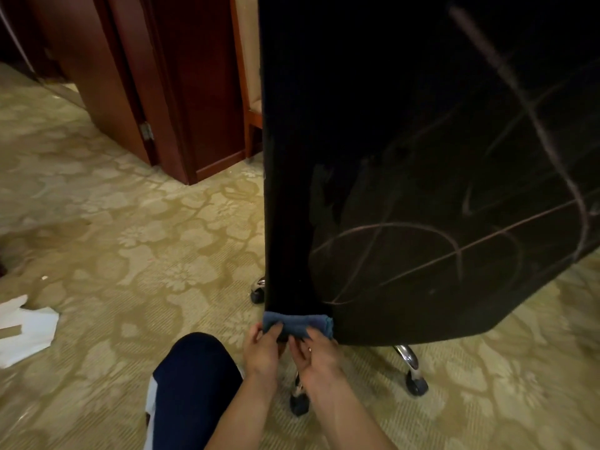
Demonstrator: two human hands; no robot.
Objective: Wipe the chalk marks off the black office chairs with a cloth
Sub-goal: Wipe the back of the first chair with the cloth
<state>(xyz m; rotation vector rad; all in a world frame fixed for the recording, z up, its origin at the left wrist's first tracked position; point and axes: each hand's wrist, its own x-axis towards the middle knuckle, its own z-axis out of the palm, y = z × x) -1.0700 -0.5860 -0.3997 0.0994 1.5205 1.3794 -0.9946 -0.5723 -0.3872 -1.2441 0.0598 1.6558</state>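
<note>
Head view, crouched at chair back

Left to right:
- White paper scraps [24, 329] on carpet [130, 248] at 9 o'clock, well apart from the work
- One knee in dark trousers [194, 378] at 6 o'clock
- Left hand [261, 347] pinching left end of blue cloth [297, 324], thumb and fingers curled on it
- Right hand [316, 350] pinching right part of same cloth, fingers curled under it; ring on one finger
- Cloth folded into short roll, long axis 9-to-3, touching bottom edge of black chair back [406, 157] at its lower left corner
- Chalk marks [422, 241] on the back: loops and long crossing strokes, from 12 round to 2 o'clock of the grip, starting just beside the cloth, running far up and right

Key relation: marks up and right of cloth, so right hand nearer; wipe likely upward toward 1 o'clock (judgement). Strip straight above cloth seems free of chalk

Count: cloths 1, chairs 1, hands 2, castors [415, 384] 3 seen, chalk strokes several, exact number not clear
</note>
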